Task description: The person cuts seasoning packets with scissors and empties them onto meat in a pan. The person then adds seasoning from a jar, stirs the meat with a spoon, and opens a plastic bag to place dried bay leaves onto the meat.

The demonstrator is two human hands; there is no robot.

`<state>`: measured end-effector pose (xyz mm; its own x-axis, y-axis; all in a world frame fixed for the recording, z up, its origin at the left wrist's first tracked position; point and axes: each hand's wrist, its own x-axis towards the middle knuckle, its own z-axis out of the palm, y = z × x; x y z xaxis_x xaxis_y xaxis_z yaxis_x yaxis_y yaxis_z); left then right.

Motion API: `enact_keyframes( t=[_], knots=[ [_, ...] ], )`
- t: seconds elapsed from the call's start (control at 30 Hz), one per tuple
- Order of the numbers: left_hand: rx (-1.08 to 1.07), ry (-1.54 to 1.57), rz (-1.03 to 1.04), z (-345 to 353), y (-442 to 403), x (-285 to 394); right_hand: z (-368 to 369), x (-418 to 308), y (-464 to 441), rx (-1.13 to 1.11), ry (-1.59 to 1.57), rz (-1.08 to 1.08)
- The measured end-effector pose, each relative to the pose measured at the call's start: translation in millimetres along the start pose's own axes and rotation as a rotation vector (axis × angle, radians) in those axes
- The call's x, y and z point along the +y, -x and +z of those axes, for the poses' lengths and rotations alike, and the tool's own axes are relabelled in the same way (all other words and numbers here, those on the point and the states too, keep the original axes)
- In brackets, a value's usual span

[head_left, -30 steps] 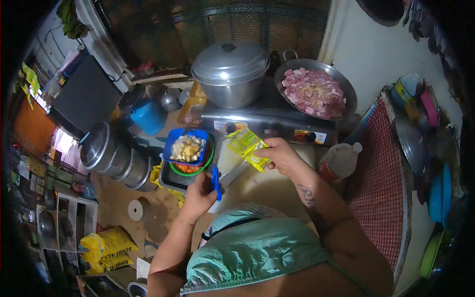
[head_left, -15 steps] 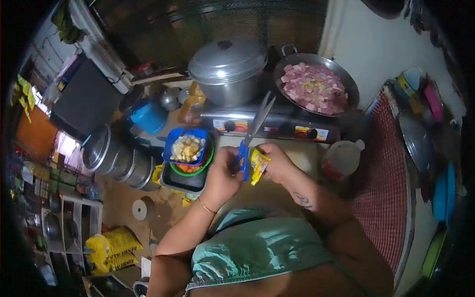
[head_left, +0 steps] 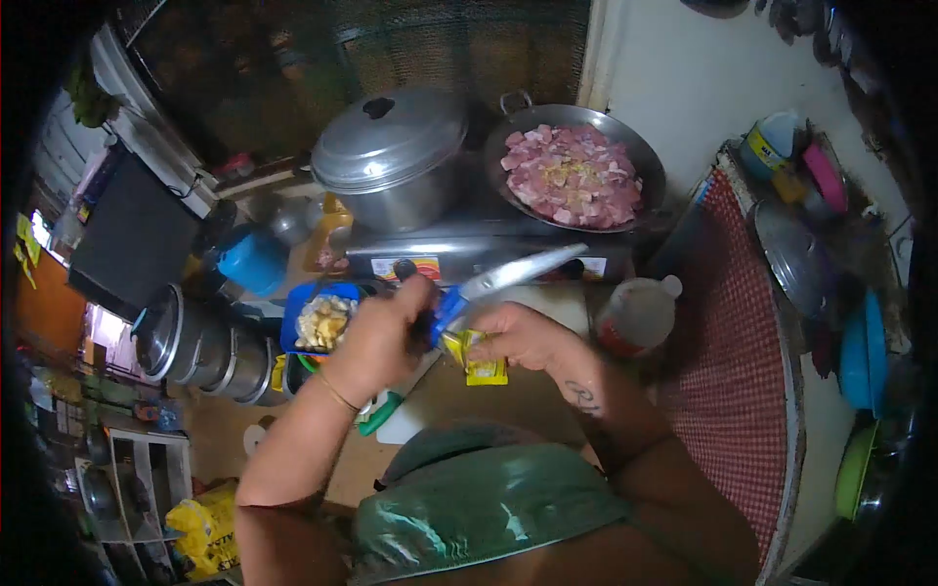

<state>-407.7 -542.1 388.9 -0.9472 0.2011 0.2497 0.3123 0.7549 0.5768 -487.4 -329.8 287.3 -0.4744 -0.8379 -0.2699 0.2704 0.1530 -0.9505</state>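
Blue-handled scissors (head_left: 518,273) are in my left hand (head_left: 379,337), which is smeared by motion; the blades point right, toward the stove. Beside them, my right hand (head_left: 518,337) pinches a small yellow packet (head_left: 484,366), which hangs below its fingers. Behind my left hand, partly hidden, a blue basket (head_left: 293,317) holds pale peeled pieces. Cut pink meat (head_left: 572,176) with minced bits on top fills a wide pan (head_left: 650,181) on the stove. The green handle (head_left: 379,415) of some tool shows below my left forearm.
A large lidded pot (head_left: 391,161) stands on the left of the stove (head_left: 469,256). A plastic jug (head_left: 640,314) is right of my right hand. Stacked pots (head_left: 200,342) and a blue container (head_left: 252,261) stand at the left. A red checked cloth (head_left: 728,361) covers the right side.
Both hands came together with the scissors and packet. The scissors now tilt right instead of upward, and the packet hangs lower. The view has shifted, so the stove appears further left.
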Motion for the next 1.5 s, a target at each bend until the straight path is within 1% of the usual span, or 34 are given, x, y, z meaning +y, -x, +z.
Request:
enact_keyframes(
  t=[0.07, 0.1, 0.13, 0.17, 0.23, 0.27, 0.33, 0.37, 0.4, 0.43, 0.5, 0.53, 0.6, 0.7, 0.8, 0.9, 1.0, 1.1, 1.17, 1.23, 1.3, 1.4, 1.47, 1.5],
  knots=[
    [0.118, -0.145, -0.026, -15.7, -9.2, -9.2, -6.8, -0.6, 6.9, -0.030, 0.015, 0.062],
    [0.237, -0.149, -0.059, -21.9, -13.3, -17.8, -10.4, -5.2, 12.7, -0.005, 0.003, 0.039],
    [0.356, -0.155, -0.092, -27.5, -17.8, -25.4, -28.7, 7.9, 8.4, 0.130, 0.119, -0.201],
    [0.367, -0.098, -0.156, -40.0, -22.0, -20.7, -57.1, 31.3, -3.1, 0.264, 0.234, -0.443],
    [0.514, 0.279, -0.170, -35.9, -20.2, -35.7, -86.9, 11.5, -6.2, 0.541, -0.245, -0.458],
    [0.583, 0.468, -0.174, -31.9, -17.3, -39.7, -99.4, -23.0, -5.1, 0.648, -0.832, -0.193],
    [0.580, 0.534, -0.237, -23.2, -5.1, -31.8, -162.8, -41.7, -9.4, 0.525, -0.733, -0.490],
    [0.583, 0.538, -0.259, -14.5, 1.9, -34.9, -232.5, -21.1, -31.3, 0.877, 0.009, -0.684],
    [0.589, 0.543, -0.283, -5.7, 9.5, -37.9, -266.3, -30.1, -33.9, 0.932, 0.184, -0.661],
    [0.573, 0.577, -0.325, 1.3, 19.2, -41.5, -299.1, -39.8, -36.1, 0.992, 0.356, -0.636],
    [0.545, 0.644, -0.412, 11.8, 41.1, -50.9, -341.9, -74.9, -44.0, 1.110, 0.227, -0.531],
    [0.553, 0.618, -0.442, 16.0, 52.4, -54.4, -376.8, -69.8, -65.4, 1.407, 0.531, -0.616],
    [0.568, 0.564, -0.504, 23.5, 70.3, -59.4, -396.5, -89.1, -66.1, 1.487, 1.093, -0.516],
    [0.647, 0.699, -0.583, 29.8, 81.6, -51.2, -420.4, -104.0, -84.5, 1.569, 1.174, -0.154],
    [0.684, 0.711, -0.643, 40.6, 93.2, -54.1, -401.1, -116.2, -100.0, 1.425, 1.050, -0.133],
    [0.669, 0.616, -0.696, 52.6, 104.9, -57.9, -401.1, -108.9, -131.5, 1.264, 1.284, -0.110],
    [0.670, 0.625, -0.696, 57.9, 94.8, -45.8, -393.1, -115.5, -137.0, 1.051, 1.367, -0.101],
    [0.619, 0.510, -0.685, 67.7, 100.7, -52.1, -357.7, -146.0, -114.4, 1.085, 1.447, -0.095],
    [0.594, 0.500, -0.680, 69.1, 95.8, -44.0, -406.6, -140.6, -116.1, 1.076, 1.671, -0.088],
    [0.587, 0.545, -0.669, 73.2, 94.4, -39.2, -409.8, -150.2, -98.2, 1.025, 1.773, 0.003],
    [0.601, 0.643, -0.652, 78.5, 95.8, -37.9, -402.8, -170.2, -71.9, 0.940, 1.744, 0.166],
    [0.597, 0.691, -0.647, 83.5, 99.6, -39.1, -426.2, -151.3, -52.9, 1.061, 1.627, 0.122],
    [0.577, 0.665, -0.649, 85.2, 103.1, -38.8, -446.4, -137.3, -46.1, 0.867, 1.827, 0.337],
    [0.569, 0.651, -0.651, 86.2, 104.5, -38.2, -443.7, -136.4, -42.3, 0.866, 1.826, 0.357]
  ],
)
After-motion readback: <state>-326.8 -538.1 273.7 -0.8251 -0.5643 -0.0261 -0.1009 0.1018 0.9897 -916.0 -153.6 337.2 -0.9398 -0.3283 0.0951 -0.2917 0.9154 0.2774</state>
